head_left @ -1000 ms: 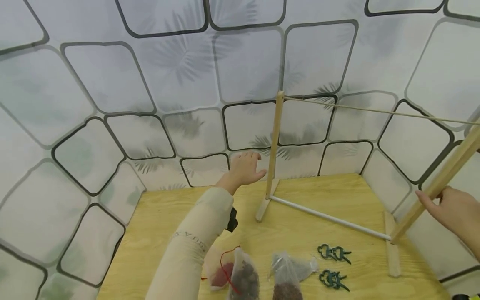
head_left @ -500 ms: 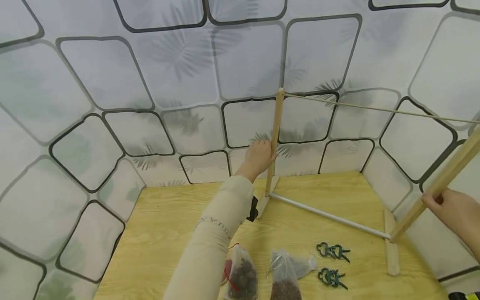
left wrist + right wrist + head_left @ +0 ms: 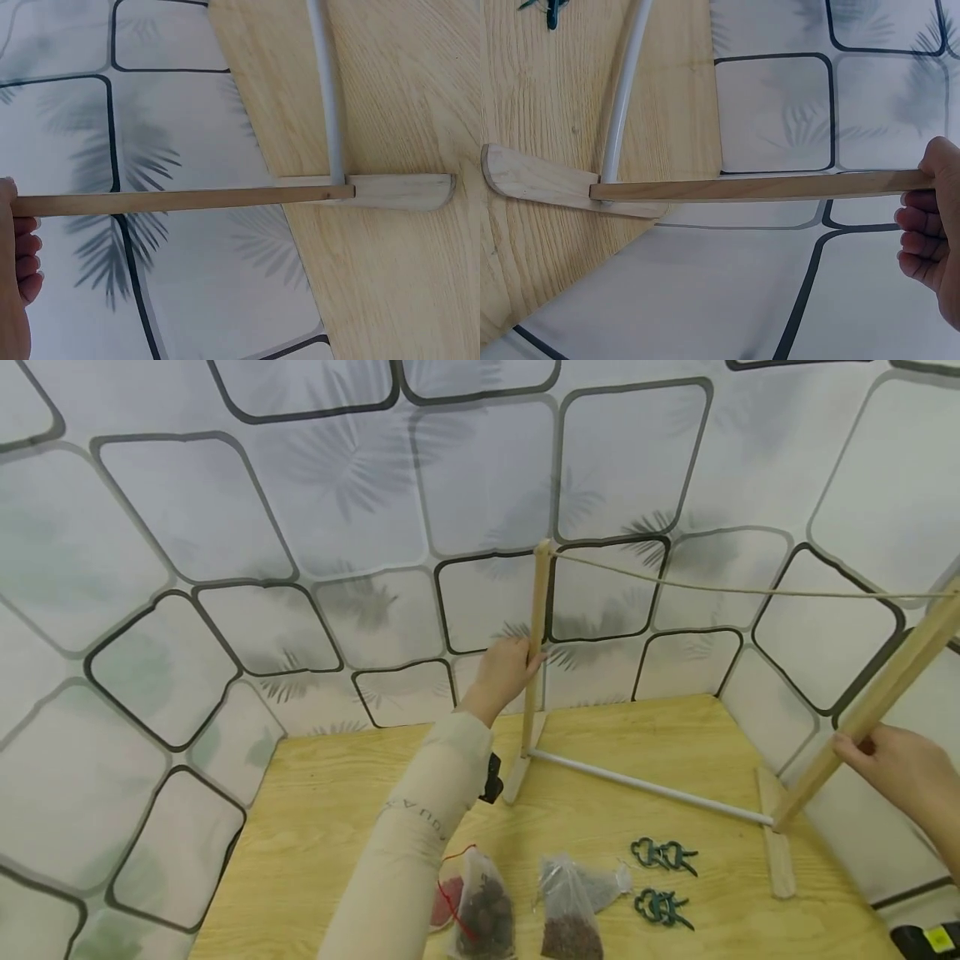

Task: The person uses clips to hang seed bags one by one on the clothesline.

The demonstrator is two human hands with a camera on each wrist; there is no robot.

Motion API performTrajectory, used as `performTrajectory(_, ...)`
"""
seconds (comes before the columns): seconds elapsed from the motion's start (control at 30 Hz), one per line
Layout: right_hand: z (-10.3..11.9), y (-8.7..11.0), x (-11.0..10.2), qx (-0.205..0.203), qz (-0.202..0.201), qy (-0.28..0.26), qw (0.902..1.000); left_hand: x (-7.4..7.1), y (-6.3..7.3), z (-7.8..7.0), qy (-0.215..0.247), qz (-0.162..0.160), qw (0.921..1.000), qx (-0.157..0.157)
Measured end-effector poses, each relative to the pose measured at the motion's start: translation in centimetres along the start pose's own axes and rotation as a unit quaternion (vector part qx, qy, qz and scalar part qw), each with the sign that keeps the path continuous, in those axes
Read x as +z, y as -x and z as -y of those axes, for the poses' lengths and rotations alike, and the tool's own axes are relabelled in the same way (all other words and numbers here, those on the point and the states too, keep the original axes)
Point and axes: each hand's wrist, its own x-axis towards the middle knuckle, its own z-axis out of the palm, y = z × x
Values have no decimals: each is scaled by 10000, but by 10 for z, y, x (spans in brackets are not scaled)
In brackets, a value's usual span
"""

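A wooden drying rack stands on the table, made of two upright posts, flat wooden feet (image 3: 777, 852), a white rod (image 3: 652, 787) low between them and a cord (image 3: 720, 589) across the top. My left hand (image 3: 504, 670) grips the left post (image 3: 538, 602) about midway up. On the other side my right hand (image 3: 896, 772) pinches the right post (image 3: 862, 718) in its lower half, thumb in front. Both wrist views show each post running from the curled hand down to its foot. The cord sags slightly.
On the wooden table (image 3: 337, 827) near its front lie several green clips (image 3: 662, 907), a mesh bag of dark lumps (image 3: 483, 910), a reddish packet (image 3: 447, 902) and a clear bag of brown bits (image 3: 572, 927). A patterned cloth wall (image 3: 360, 618) rises behind and beside the table.
My left hand has moved right from beside the left post and taken hold of it. The cord now sags more. My right hand stays on its post.
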Motion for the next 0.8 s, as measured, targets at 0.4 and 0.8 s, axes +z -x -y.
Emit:
performTrajectory(0.4,14,-16,5,34,311,-50,9995,-6,38,21,114,-980,9945,361)
performTrajectory(0.8,35,-41,22,-17,667,-420,9969,-13,70,49,-421,-1607,9843,600)
